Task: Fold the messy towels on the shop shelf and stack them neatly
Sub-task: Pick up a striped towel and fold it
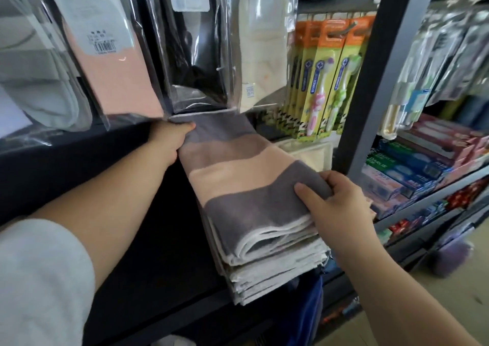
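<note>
A folded towel (238, 176) with wavy grey, brown and peach bands and a white hem lies on top of a stack of folded towels (275, 274) on the dark shelf (164, 240). My left hand (169, 140) grips the towel's far left edge, thumb on top. At the near right corner my right hand (333, 208) holds the towel, thumb pressed on the grey band and fingers curled round its side. The stack's white hems face me, slightly fanned.
Bagged textiles (116, 62) hang above the shelf, close over my left hand. Children's toothbrush packs (325, 81) hang to the right. A grey upright post (375, 75) divides off shelves of toothpaste boxes (418, 165). A blue item (312, 306) hangs below the stack.
</note>
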Demonstrator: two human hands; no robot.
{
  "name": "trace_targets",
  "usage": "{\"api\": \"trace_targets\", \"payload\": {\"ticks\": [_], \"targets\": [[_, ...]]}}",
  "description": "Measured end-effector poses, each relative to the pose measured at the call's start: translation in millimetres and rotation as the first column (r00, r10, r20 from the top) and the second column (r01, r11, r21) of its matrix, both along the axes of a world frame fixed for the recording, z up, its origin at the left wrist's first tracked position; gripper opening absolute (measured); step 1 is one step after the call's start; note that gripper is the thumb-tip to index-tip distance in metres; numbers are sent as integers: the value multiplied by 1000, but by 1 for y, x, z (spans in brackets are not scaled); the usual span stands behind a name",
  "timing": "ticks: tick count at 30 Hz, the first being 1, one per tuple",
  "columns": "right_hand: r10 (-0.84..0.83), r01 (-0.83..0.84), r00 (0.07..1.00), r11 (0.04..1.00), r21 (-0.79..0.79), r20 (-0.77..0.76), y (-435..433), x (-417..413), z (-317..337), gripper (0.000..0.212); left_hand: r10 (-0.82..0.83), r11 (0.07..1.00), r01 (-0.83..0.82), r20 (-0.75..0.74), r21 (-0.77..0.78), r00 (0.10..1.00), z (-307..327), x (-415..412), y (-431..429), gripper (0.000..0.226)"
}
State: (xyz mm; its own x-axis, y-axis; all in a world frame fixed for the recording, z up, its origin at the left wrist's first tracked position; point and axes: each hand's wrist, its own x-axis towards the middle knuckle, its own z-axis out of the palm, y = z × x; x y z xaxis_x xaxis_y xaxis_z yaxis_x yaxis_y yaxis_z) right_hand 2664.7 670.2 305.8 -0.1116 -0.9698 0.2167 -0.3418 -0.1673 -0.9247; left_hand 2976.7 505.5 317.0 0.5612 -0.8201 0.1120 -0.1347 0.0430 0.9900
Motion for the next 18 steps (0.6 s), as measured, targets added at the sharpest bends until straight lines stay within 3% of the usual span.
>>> {"api": "trace_targets", "payload": {"ticks": [2, 3, 8, 13, 18], "targets": [[-41, 43, 996, 999, 16, -80, -1, 1, -9, 10, -14, 999, 3, 205, 53, 979, -7, 1, 0, 39], [-53, 55, 994, 998, 21, -96, 0, 0, -11, 14, -22, 997, 4, 228, 79, 973, -10, 2, 1, 38], [-31, 30, 994, 999, -11, -105, 6, 1, -9, 33, -93, 995, 82, 220, 58, 971, -13, 9, 4, 35], [-78, 56, 988, 985, -165, -130, 5, 5, 2, 20, -13, 1000, 19, 271, -19, 963, -6, 7, -8, 36], [-113, 58, 943, 982, -181, -314, 1, 5, -4, 14, -4, 1000, 14, 392, -22, 920, -6, -7, -12, 35]]}}
